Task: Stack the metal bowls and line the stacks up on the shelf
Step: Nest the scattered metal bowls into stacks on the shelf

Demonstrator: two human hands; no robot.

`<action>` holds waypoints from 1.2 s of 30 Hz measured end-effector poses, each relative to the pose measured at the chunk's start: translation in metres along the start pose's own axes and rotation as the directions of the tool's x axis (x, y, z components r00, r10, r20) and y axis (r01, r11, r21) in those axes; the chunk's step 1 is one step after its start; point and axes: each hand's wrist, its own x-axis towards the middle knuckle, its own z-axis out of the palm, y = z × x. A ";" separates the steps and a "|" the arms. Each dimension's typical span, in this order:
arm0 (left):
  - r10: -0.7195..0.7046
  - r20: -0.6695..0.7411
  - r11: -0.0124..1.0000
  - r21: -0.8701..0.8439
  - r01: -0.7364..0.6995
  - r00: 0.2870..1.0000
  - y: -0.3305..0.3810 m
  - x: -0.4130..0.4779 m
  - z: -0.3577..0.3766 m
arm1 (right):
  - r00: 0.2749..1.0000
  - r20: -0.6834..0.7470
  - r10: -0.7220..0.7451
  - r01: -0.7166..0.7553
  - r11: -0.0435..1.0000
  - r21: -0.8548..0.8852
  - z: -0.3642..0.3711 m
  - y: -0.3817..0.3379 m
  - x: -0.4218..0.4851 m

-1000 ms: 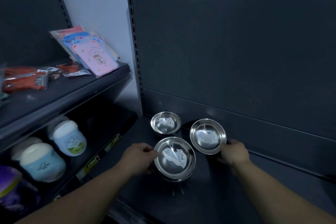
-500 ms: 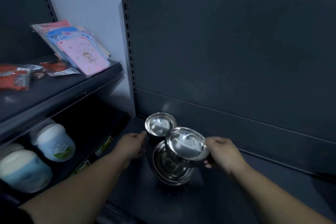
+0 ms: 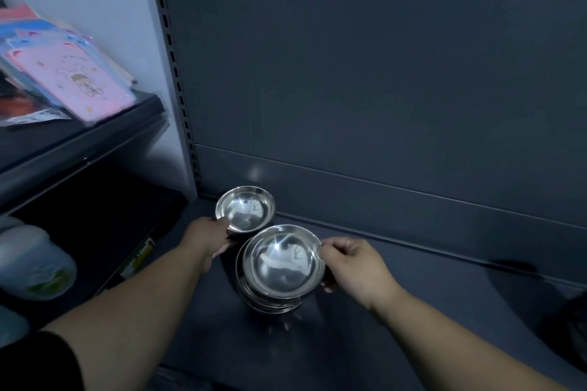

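Steel is catching the light on the dark grey shelf [image 3: 413, 305], where three shiny bowls are sitting close to the left rear corner. The right hand [image 3: 352, 267] is pinching the right rim of the upper bowl [image 3: 282, 260], thumb on top and fingers curled under the edge. That bowl is lying over the lower bowl [image 3: 263, 306], whose rim is showing as a crescent at the left and front; whether the upper one is fully seated is hard to tell. The left hand [image 3: 209, 236] is gripping the near left rim of the small bowl [image 3: 244, 208], its fingers curled around the edge. This bowl is standing just behind the pair, near the back panel [image 3: 349, 73] and beside the slotted post [image 3: 173, 57], and it is tilting slightly toward the camera; I cannot tell if its base is touching the shelf. Both forearms are reaching in from the bottom of the view. On the left, a neighbouring shelf [image 3: 63, 143] is carrying a pink packet [image 3: 73, 82] leaning among other flat packs, and white tubs [image 3: 38, 267] are standing on the level below it.
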 end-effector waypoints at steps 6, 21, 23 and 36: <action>0.116 -0.038 0.987 -0.111 -0.119 0.993 0.010 -0.026 -0.022 | 0.999 -0.048 -0.002 -0.002 0.997 -0.071 0.008 0.006 -0.002; 0.184 0.222 0.945 0.227 -0.235 0.957 0.024 -0.128 -0.031 | 0.998 -0.059 0.024 -0.023 1.000 0.010 0.005 0.012 -0.018; 0.180 0.210 0.944 0.237 -0.228 0.961 0.020 -0.127 -0.030 | 0.998 -0.042 0.037 -0.035 0.999 0.035 0.003 0.015 -0.018; -0.014 0.275 0.981 0.188 -0.039 0.961 -0.014 -0.133 -0.022 | 0.970 0.217 0.114 -0.147 0.978 0.146 0.016 0.016 -0.027</action>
